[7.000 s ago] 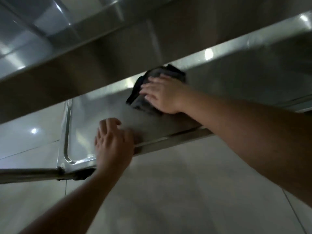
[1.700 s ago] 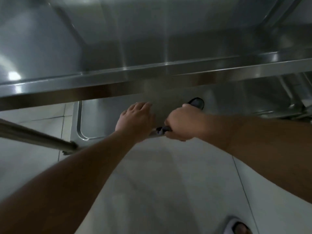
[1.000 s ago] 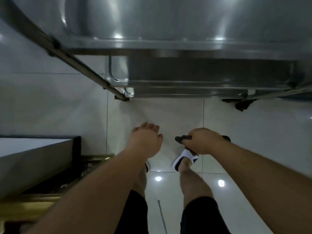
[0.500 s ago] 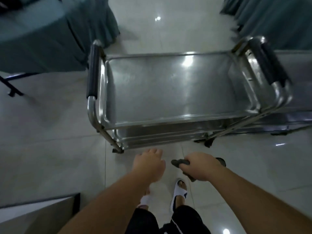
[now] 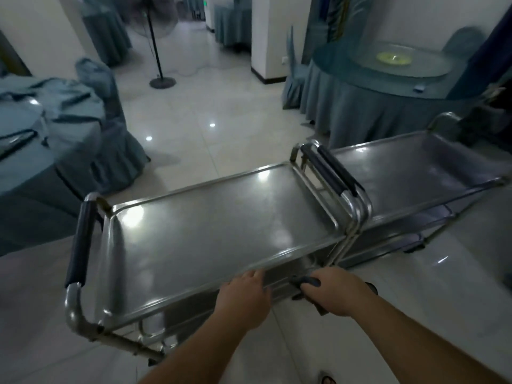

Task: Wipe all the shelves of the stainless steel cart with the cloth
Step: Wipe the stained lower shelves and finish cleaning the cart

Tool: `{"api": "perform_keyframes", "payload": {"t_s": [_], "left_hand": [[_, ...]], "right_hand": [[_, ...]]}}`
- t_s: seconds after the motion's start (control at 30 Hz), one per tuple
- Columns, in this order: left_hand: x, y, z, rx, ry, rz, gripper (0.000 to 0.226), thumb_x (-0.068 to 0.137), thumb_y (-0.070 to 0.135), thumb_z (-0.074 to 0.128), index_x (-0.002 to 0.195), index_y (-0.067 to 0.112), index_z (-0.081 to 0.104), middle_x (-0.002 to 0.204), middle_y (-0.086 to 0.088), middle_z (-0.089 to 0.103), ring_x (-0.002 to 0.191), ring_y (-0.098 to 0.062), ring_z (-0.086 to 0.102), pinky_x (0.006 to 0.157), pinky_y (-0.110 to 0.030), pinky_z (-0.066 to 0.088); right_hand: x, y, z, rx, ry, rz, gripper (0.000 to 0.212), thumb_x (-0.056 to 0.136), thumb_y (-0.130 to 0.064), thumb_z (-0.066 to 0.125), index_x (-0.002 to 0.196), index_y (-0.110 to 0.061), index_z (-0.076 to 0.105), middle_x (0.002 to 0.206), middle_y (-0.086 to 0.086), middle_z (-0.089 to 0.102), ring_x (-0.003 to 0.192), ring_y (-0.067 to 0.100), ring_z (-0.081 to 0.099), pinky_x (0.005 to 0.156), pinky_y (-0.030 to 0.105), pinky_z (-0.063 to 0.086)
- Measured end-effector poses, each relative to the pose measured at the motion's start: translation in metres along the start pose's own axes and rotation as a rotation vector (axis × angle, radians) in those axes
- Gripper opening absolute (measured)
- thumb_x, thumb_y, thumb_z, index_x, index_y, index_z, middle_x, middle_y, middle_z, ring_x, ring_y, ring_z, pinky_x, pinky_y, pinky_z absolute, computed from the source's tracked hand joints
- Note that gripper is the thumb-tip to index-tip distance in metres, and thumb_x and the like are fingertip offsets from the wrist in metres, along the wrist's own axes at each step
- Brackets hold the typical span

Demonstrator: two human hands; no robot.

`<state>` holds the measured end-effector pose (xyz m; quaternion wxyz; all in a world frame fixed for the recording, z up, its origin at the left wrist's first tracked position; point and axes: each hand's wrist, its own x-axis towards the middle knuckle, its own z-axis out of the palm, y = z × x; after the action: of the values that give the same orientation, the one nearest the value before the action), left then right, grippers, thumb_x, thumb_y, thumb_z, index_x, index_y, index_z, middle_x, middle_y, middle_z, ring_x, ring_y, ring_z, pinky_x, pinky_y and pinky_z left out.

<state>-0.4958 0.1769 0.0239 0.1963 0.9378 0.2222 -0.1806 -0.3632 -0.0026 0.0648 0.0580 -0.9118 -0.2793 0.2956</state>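
The stainless steel cart [image 5: 210, 228] stands in front of me, seen from above, its bare top shelf shining. Dark padded handles sit at its left end [image 5: 80, 236] and right end [image 5: 329, 173]. The lower shelves are mostly hidden under the top one. My left hand [image 5: 243, 297] hovers at the top shelf's near rim, fingers loosely together and holding nothing. My right hand [image 5: 335, 293] is fisted around the dark cloth [image 5: 306, 281], just off the near right corner of the cart; only bits of cloth show.
A second steel cart [image 5: 415, 173] stands end to end against the right side. Round tables with blue-grey skirts stand at left [image 5: 41, 139] and back right [image 5: 374, 87]. A fan stand [image 5: 162, 81] is on the tiled floor behind.
I have risen from crouching at the lower shelf, where my right hand wiped with the cloth. The view now looks down on the top shelf, and both hands are up at its near rim.
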Motion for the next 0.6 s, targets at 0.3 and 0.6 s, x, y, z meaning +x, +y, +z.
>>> {"api": "perform_keyframes", "payload": {"t_s": [0.3,0.6], "left_hand": [[0.093,0.150,-0.036,-0.073,0.006,-0.027,0.055,0.105,0.050,0.041,0.156,0.030,0.036,0.159,-0.001,0.045,0.139,-0.032,0.051,0.111,-0.046,0.044],[0.173,0.177,-0.049,-0.098,0.011,-0.092,0.061,0.103,0.056,0.038,0.159,0.035,0.030,0.163,0.003,0.042,0.139,-0.029,0.051,0.110,-0.045,0.045]], "right_hand": [[0.052,0.142,-0.105,0.138,0.102,-0.021,0.042,0.086,-0.063,0.052,0.076,-0.024,0.063,0.075,-0.006,0.064,0.068,0.010,0.062,0.064,0.032,0.052],[0.147,0.172,-0.153,0.158,0.051,-0.049,0.040,0.093,-0.057,0.052,0.080,-0.021,0.064,0.076,0.000,0.067,0.071,0.019,0.066,0.062,0.032,0.049]]}}
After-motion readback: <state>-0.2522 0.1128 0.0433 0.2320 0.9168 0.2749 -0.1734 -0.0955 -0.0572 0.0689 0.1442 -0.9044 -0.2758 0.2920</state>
